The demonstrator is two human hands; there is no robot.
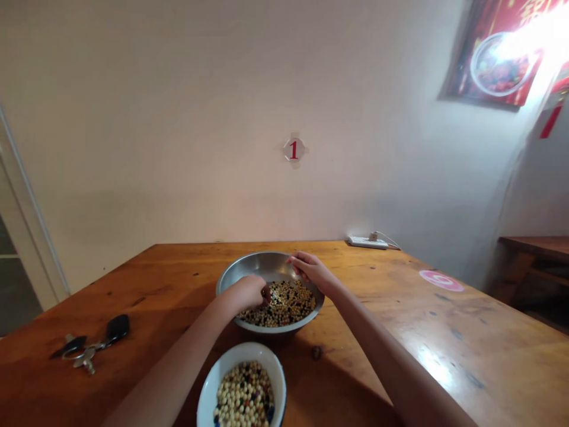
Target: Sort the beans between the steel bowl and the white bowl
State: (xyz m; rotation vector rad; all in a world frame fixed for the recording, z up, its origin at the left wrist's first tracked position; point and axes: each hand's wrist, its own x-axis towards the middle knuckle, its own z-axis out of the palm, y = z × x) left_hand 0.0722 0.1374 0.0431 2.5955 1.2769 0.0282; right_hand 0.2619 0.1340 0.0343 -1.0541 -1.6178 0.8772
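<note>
A wide steel bowl [253, 265] holds a mix of pale and dark beans [288, 305]. My left hand [253, 292] reaches in over its left side, fingers curled down at the beans; what they pinch is hidden. Over the far right part of the rim is my right hand [307, 267], its fingers drawn together, and anything between them is too small to name. Nearer to me stands a white bowl [205, 391] with larger pale beans and several dark ones [246, 394] in it.
A bunch of keys [84, 356] with a black fob [118, 328] lies at the left of the wooden table [355, 356]. By the wall sits a white power strip [368, 242] with a plug and cable. A pink round sticker [441, 280] is on the right side.
</note>
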